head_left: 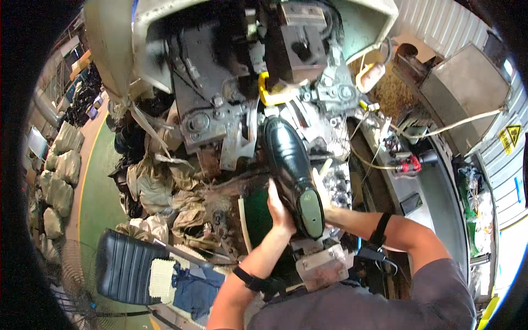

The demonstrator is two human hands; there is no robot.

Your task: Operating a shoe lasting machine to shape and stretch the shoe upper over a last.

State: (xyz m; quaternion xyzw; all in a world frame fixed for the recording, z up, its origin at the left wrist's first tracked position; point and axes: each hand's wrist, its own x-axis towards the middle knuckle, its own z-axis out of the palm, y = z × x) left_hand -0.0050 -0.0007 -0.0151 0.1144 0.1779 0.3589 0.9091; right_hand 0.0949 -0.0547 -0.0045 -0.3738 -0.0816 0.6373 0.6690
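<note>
A glossy black shoe [290, 151] stretched over a shoe last lies in the middle, its toe pointing away from me, up to the machine's metal jaws. The green top of the shoe last [311, 212] shows in its opening at the near end. My left hand [279, 208] presses against the shoe's left side near the heel, fingers along it. On the opposite side my right hand [321, 192] grips it, partly hidden behind the shoe. Between them the two hands hold the shoe. The machine's metal wiper plates [239, 140] flank the toe.
A greasy machine head [300, 47] with a yellow part [268, 93] hangs above the toe. Beige cloth sacks [148, 184] lie at left, near a black chair [129, 267]. At right are a metal trough [440, 203] and a red fitting [410, 165]. Hoses and wires cross there.
</note>
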